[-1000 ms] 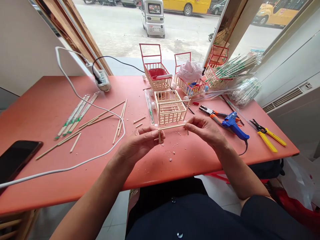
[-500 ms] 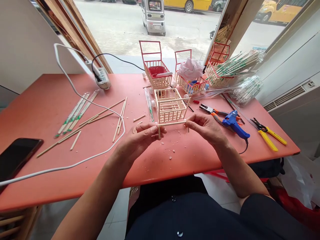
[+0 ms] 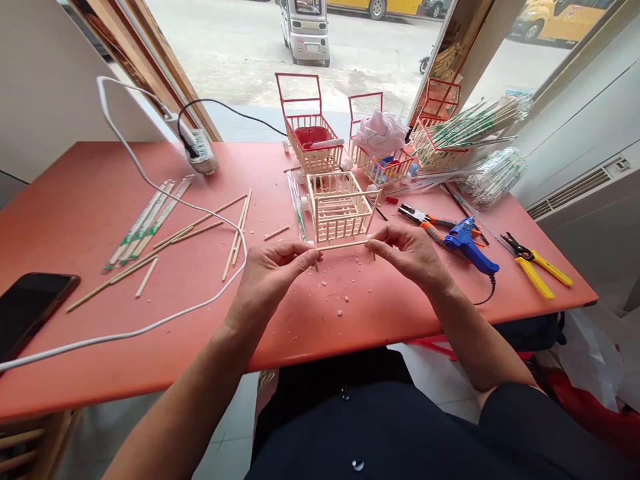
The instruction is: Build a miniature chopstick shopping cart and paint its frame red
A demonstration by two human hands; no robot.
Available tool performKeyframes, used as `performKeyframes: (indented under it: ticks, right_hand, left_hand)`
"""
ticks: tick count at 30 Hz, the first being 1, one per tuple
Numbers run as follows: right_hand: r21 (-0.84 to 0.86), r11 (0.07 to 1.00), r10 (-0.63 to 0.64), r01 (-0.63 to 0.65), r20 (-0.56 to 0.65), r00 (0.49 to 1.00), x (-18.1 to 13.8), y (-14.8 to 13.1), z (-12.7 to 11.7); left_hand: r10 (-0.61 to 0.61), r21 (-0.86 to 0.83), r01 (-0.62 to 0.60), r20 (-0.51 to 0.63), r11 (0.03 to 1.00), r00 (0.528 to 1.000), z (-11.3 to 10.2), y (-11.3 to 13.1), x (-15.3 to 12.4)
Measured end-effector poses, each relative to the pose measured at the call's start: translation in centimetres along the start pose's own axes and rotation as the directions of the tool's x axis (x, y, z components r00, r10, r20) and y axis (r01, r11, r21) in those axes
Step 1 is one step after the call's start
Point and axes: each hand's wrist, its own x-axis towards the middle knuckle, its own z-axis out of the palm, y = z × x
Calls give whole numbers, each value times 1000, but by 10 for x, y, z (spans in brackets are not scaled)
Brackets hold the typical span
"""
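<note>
A small unpainted cart basket (image 3: 344, 233) built from thin wooden sticks stands on the table in front of me. At its near side, a short wooden stick (image 3: 344, 245) lies crosswise between my hands. My left hand (image 3: 270, 270) pinches the stick's left end between thumb and fingers. The right end is pinched by my right hand (image 3: 413, 257). Short upright pieces show just below both ends, partly covered by my fingers. I cannot tell whether the crosswise stick is joined to the basket's uprights.
Finished carts with red handles (image 3: 297, 100) stand behind. To the right lie a blue glue gun (image 3: 467, 243), pliers (image 3: 417, 215) and yellow-handled cutters (image 3: 535, 270). Loose sticks (image 3: 145, 275), a white cable (image 3: 175, 313) and a phone (image 3: 35, 310) are on the left.
My left hand has shifted its grip, its thumb now pressing over the stick's left end and covering more of the upright. My right hand stays at the other end.
</note>
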Motion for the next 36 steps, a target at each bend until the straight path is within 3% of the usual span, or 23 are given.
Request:
performKeyframes:
  ticks: [8, 28, 30, 32, 36]
  right_hand:
    - [71, 994, 80, -83, 44, 996, -1, 3, -1]
    - [-48, 998, -42, 41, -27, 999, -1, -5, 2]
    - [-52, 995, -87, 84, -55, 995, -2, -6, 2]
    - [-80, 986, -157, 149, -93, 983, -3, -6, 1]
    - [-225, 923, -348, 312, -143, 927, -8, -5, -2]
  left_hand:
    - [-21, -47, 18, -66, 999, 998, 1, 4, -1]
    - [23, 47, -22, -18, 999, 1000, 1, 0, -1]
    - [84, 70, -81, -36, 994, 996, 1, 0, -3]
    - [223, 123, -212, -77, 969, 972, 0, 0, -5]
    - [494, 294, -441, -138, 848, 858, -2, -1, -11]
